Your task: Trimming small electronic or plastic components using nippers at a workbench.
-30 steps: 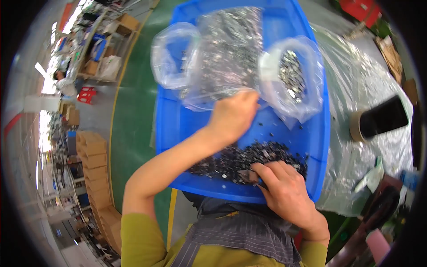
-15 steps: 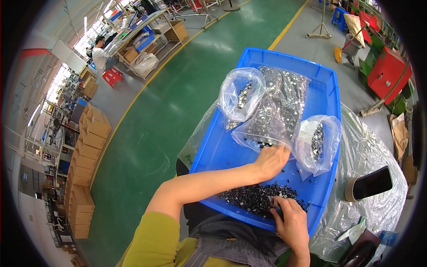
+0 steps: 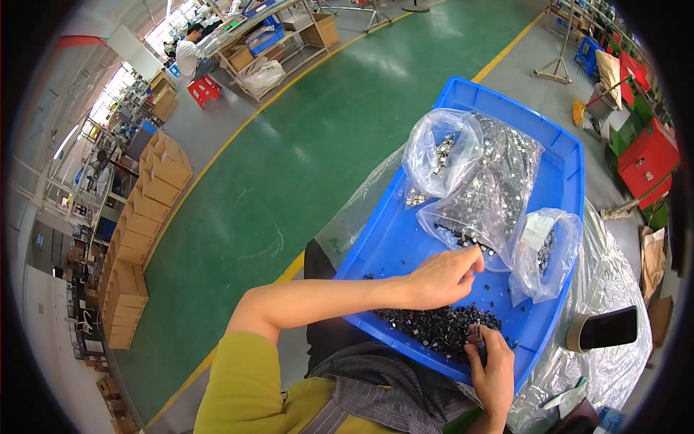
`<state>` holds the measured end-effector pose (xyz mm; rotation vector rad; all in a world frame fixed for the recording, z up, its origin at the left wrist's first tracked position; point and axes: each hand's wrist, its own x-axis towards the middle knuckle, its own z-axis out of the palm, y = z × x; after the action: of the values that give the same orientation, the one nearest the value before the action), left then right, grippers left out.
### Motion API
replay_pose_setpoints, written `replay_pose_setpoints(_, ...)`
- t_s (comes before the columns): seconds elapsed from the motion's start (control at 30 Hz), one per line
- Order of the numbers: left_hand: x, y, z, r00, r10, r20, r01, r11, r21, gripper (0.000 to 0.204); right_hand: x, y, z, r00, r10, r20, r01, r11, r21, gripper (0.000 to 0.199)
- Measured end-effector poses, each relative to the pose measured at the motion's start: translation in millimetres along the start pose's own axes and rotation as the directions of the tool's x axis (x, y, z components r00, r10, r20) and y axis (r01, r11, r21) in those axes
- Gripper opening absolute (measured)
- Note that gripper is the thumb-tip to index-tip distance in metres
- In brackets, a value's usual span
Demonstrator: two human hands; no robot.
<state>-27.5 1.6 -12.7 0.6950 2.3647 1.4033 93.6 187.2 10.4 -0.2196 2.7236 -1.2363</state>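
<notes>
Picking through the parts (image 3: 434, 331) at six o'clock in the tray (image 3: 397, 235), as I judge from afar, I have the right hand (image 3: 495, 367) and, short of the one-o'clock bag (image 3: 506, 177), the left hand (image 3: 442, 281) finger-curled, grip unclear, the next move likely needing a careful pinch.

The tray (image 3: 405, 246) is smooth, glossy blue plastic, the bags (image 3: 500, 184) in it thin, crinkled clear plastic, the near heap of small parts (image 3: 434, 329) dark with metallic glints, the right-hand sheet (image 3: 607, 275) wrinkled shiny plastic, the left boxes (image 3: 168, 171) matt cardboard, and the green floor (image 3: 278, 192) smooth and sheeny.
</notes>
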Motion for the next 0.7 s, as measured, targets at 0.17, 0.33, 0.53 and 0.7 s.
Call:
replay_pose_setpoints(0.17, -15, 15, 3, 0.996, 0.057, 0.066, -0.035, 0.953, -0.302, 0.013, -4, -2, -3, 0.986, 0.165, 0.002, -0.162, 0.966, 0.199, 0.022)
replay_pose_setpoints(0.33, -26, 18, 4, 0.999, 0.039, 0.009, -0.027, 0.819, -0.574, 0.011, 13, 0, -9, 0.999, 0.048, -0.008, -0.047, 0.995, 0.089, 0.029)
replay_pose_setpoints(0.53, -32, 25, -9, 0.994, 0.096, -0.052, -0.108, 0.924, -0.366, 0.024, 34, -2, -1, 0.997, 0.049, 0.052, -0.053, 0.996, 0.071, 0.032)
replay_pose_setpoints(0.7, -29, 24, -2, 0.988, 0.146, -0.057, -0.156, 0.953, -0.259, 0.028, 30, 0, 1, 0.996, 0.078, 0.047, -0.081, 0.994, 0.07, 0.038)
